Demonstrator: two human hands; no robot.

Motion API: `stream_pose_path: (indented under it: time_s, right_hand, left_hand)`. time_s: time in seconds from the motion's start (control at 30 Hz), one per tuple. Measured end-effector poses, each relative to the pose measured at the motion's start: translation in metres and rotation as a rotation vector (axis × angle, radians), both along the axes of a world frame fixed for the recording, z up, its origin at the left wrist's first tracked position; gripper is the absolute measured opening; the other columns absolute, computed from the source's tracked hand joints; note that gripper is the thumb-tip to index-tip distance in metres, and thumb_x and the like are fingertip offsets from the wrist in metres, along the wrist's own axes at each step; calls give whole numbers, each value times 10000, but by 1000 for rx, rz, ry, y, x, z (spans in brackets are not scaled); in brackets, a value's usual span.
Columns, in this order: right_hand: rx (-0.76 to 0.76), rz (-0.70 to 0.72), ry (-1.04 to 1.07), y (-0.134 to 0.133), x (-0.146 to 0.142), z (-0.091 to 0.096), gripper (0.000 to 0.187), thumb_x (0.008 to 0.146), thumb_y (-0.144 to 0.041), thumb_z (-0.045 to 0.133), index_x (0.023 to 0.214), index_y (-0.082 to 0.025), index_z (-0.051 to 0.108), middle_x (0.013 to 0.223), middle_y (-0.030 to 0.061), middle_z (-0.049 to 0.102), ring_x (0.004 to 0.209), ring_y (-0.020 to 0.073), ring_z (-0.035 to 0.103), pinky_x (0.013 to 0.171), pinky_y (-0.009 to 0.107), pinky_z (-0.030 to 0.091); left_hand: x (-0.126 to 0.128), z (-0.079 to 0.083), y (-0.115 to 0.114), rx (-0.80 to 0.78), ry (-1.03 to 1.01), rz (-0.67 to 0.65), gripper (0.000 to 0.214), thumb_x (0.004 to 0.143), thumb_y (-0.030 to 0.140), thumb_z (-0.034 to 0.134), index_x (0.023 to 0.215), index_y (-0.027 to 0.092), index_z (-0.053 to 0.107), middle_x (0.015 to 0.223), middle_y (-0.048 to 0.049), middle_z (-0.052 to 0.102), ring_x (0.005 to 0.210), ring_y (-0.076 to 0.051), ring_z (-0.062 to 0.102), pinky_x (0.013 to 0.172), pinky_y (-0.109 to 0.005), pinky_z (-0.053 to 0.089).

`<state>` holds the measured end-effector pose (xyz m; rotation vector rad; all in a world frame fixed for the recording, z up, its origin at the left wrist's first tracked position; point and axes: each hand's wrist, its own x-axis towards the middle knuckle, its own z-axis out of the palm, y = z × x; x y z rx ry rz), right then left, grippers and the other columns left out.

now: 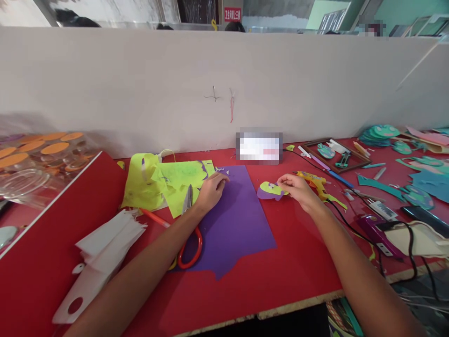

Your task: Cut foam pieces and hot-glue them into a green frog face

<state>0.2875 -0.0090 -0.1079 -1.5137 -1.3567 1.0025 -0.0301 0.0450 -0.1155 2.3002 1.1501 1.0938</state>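
My right hand (298, 188) pinches the edge of a small cut-out (269, 189), yellow-green on top with purple beneath, just above the red tabletop. My left hand (211, 189) rests over the top left of a purple sheet (238, 220), its fingers curled together beside tiny paper scraps (220, 170). Whatever those fingers may hold is hidden. Scissors (191, 252) with red handles lie partly under my left forearm, blades pointing away. Yellow-green sheets (182, 175) with cut edges lie left of that hand.
A yellow glue gun (314, 182) and its cord lie right of my right hand. Farther right are a brown frame (356, 169), teal cut-outs (379, 135) and a purple device (379, 234). White strips (110, 243) and orange-topped clear containers (54, 149) are left. A pale partition (157, 84) stands behind.
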Motion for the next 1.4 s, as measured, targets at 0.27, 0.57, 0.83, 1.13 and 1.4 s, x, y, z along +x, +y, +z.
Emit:
stream_pose_path:
  time_s: [0.27,0.57,0.83,1.13,1.4]
  right_hand:
    - [-94,114,156,-12,-38,7,316,747,-464,739,861,-192,625,765,0,614,601,108,484,510,231,294]
    - [289,127,-276,-19,-92,-7,138,906,-358,556,910,-226,597,832,32,670,695,178,607,657,294,449]
    - [238,-256,-936,-14,-9,11,148,933,-336,539,989,-208,591,839,106,696,799,270,643,653,325,384]
    - [-240,-470,-1155,-24,72,12,396,947,-485,516,1111,-132,589,982,233,704,895,372,681,661,398,427]
    - [-17,-334,-1063,-15,56,-3,166,863,-241,580,1003,-207,499,960,131,691,829,282,654,596,320,335]
  left_hand:
    - [2,-3,1,-6,-23,1,231,894,47,486,903,185,671,920,-44,684,844,-170,635,780,-292,484]
    - [2,1,-1,-9,-21,-13,228,912,67,477,919,184,672,931,-41,682,841,-164,627,799,-290,489]
    - [0,4,1,-1,-21,3,226,912,82,476,904,185,676,904,-39,684,789,-154,616,757,-277,478]
    - [1,4,2,2,-23,9,215,914,96,478,894,187,671,900,-42,683,762,-152,603,723,-276,475]
    - [1,5,0,-8,-27,6,217,907,92,473,888,182,670,894,-36,685,715,-133,575,700,-265,458]
